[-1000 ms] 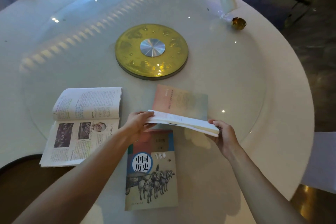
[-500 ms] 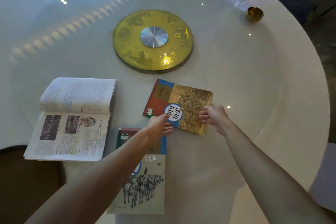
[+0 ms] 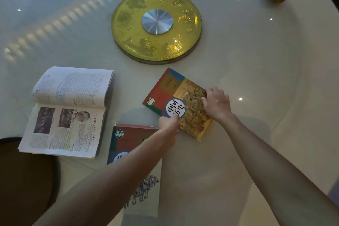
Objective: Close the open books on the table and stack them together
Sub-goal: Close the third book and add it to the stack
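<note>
Two hands rest on one book. Our right hand (image 3: 216,103) lies palm-down, fingers spread and curled over the far right part of the closed paperback with the red, blue and tan cover (image 3: 176,95); it presses and does not appear to pinch. Our left hand (image 3: 167,124) meets the same book at its near edge, fingers curled toward the cover's blue-and-white round title badge; whether they grip under the edge we cannot tell.

This book lies flat on the pale round glass-topped table (image 3: 256,79), skewed, with its long axis running from far left to near right.

Near and left of it, just apart at the corners, lies the second closed paperback with the horse-and-chariot cover (image 3: 132,141), long axis near-to-far, partly hidden under our left forearm. Judgement: the held book must travel near-left and rotate to match that axis; the left hand is nearer the destination.

Further left, the open textbook with printed pages and photographs (image 3: 67,112) remains to be closed.

Far of all three sits the gold disc with a silver centre (image 3: 128,24), well clear of the path.
</note>
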The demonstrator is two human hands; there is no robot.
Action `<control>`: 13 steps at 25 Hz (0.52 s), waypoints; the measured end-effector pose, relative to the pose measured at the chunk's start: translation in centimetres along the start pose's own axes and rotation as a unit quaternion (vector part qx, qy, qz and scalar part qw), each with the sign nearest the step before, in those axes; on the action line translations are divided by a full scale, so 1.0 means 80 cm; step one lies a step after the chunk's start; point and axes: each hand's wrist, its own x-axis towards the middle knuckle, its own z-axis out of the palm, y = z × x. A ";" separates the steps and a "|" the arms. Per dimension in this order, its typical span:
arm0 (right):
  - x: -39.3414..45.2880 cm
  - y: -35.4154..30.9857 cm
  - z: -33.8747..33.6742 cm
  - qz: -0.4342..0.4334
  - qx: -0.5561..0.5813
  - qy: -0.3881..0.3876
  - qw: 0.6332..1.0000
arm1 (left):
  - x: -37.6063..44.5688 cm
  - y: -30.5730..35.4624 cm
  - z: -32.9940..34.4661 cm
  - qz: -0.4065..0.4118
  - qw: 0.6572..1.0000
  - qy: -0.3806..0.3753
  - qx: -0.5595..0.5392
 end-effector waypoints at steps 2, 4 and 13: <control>-0.023 0.021 0.005 0.059 0.064 0.020 0.996 | 0.006 0.000 0.009 0.034 0.997 0.034 0.056; -0.050 0.036 0.015 0.130 0.138 0.030 0.981 | 0.013 0.004 0.012 0.066 0.993 0.052 0.084; -0.122 0.055 0.031 0.268 0.360 -0.008 0.894 | 0.002 0.017 0.000 0.131 0.982 -0.114 0.075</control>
